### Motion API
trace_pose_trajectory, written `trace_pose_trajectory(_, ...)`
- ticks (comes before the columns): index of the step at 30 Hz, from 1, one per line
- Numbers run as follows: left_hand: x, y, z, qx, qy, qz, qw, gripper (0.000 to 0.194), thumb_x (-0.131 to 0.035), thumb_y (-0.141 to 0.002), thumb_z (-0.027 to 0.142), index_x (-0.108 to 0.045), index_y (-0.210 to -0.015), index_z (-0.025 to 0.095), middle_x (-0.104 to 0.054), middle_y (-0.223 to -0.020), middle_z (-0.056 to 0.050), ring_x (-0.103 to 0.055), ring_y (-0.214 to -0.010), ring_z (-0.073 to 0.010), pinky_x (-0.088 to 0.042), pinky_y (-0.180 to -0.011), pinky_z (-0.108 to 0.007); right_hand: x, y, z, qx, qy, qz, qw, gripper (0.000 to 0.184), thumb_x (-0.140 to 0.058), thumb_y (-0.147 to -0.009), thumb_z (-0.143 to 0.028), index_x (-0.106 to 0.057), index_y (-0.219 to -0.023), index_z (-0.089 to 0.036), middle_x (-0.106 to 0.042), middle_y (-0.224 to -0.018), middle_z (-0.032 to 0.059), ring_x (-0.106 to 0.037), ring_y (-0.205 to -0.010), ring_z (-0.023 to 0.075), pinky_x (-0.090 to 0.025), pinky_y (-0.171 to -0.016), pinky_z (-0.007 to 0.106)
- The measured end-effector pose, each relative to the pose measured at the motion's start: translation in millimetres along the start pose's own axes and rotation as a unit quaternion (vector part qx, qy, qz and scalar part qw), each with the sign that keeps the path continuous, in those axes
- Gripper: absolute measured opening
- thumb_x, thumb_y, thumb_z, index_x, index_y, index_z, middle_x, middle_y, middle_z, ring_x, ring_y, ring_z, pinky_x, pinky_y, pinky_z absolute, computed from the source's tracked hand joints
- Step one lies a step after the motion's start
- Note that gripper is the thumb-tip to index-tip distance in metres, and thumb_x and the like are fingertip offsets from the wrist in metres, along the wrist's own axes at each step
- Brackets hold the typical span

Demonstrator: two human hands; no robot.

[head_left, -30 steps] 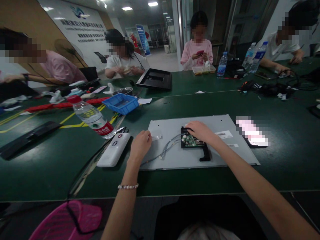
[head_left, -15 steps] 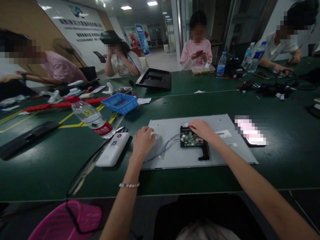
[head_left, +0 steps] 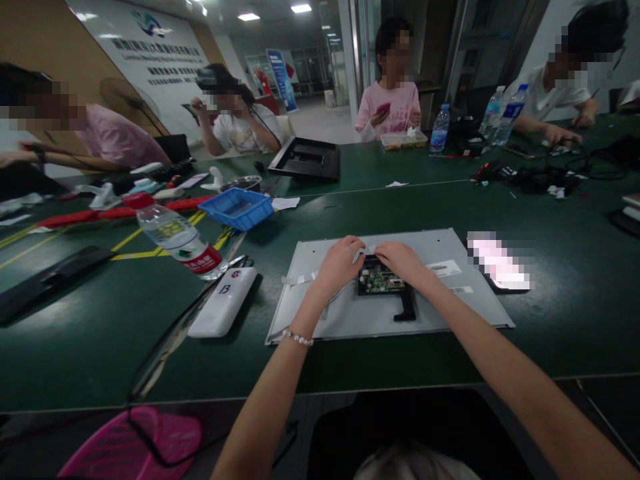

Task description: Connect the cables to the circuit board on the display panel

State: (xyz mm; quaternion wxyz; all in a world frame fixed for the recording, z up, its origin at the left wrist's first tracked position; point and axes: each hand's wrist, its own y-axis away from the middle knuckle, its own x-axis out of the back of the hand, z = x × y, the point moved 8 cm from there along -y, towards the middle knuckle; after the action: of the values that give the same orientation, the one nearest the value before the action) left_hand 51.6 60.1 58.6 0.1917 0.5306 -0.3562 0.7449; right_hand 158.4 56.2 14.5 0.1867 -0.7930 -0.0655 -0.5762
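Observation:
A grey metal panel lies flat on the green table in front of me. On it sits a small green circuit board in a black bracket, with thin wires running left. My left hand and my right hand meet at the board's top edge, fingers curled and pinching a small piece of white tape between them. A second strip of white tape lies on the panel's left part. A pearl bracelet is on my left wrist.
A white power bank and a lying water bottle are to the left, a blue tray behind them. A phone rests right of the panel. A pink basket is below the table edge. Other people sit around the table.
My left hand has moved right from the panel's left edge to the circuit board, joining my right hand at the white tape. The panel's left end has shifted a little.

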Motion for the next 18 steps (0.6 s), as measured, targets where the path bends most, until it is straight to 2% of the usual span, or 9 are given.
trace_pose_trajectory(4,-19.5,4,3,-0.014,0.026,-0.004,1.000,0.035,-0.047,-0.088,0.022,-0.050,-0.123,0.016,-0.052,-0.129,-0.009,-0.048,-0.120,-0.0224,-0.037,-0.104,-0.038,-2,-1,3,-0.004,-0.021,0.017,1.000,0.028,-0.042,-0.091,-0.017,-0.062,-0.110,-0.015,-0.066,-0.108,0.0097,-0.058,-0.103,0.0186,-0.042,-0.088,0.027)
trace_pose_trajectory(8,-34.7,12,5,-0.025,0.050,-0.046,0.997,0.039,-0.039,-0.092,0.023,-0.044,-0.130,0.017,-0.047,-0.137,-0.008,-0.045,-0.125,-0.0194,-0.034,-0.107,-0.035,-7,-2,11,-0.021,-0.037,0.039,0.998,0.036,-0.041,-0.092,-0.019,-0.053,-0.125,-0.013,-0.058,-0.125,0.0121,-0.052,-0.115,0.0191,-0.041,-0.095,0.031)
trace_pose_trajectory(13,-37.4,13,5,-0.013,0.063,-0.061,0.996,0.040,-0.035,-0.094,0.025,-0.041,-0.133,0.017,-0.045,-0.139,-0.007,-0.046,-0.124,-0.0193,-0.036,-0.106,-0.033,-11,-1,6,0.015,-0.027,0.016,0.999,0.033,-0.037,-0.095,-0.021,-0.058,-0.120,-0.016,-0.061,-0.123,0.0101,-0.052,-0.117,0.0191,-0.041,-0.096,0.033)
trace_pose_trajectory(18,-39.0,13,4,0.001,0.060,-0.070,0.996,0.037,-0.036,-0.093,0.024,-0.044,-0.129,0.016,-0.047,-0.136,-0.008,-0.048,-0.121,-0.0203,-0.037,-0.105,-0.034,-5,1,1,0.008,-0.005,-0.005,1.000,0.033,-0.037,-0.095,-0.019,-0.058,-0.119,-0.017,-0.064,-0.118,0.0094,-0.057,-0.110,0.0190,-0.043,-0.093,0.031)
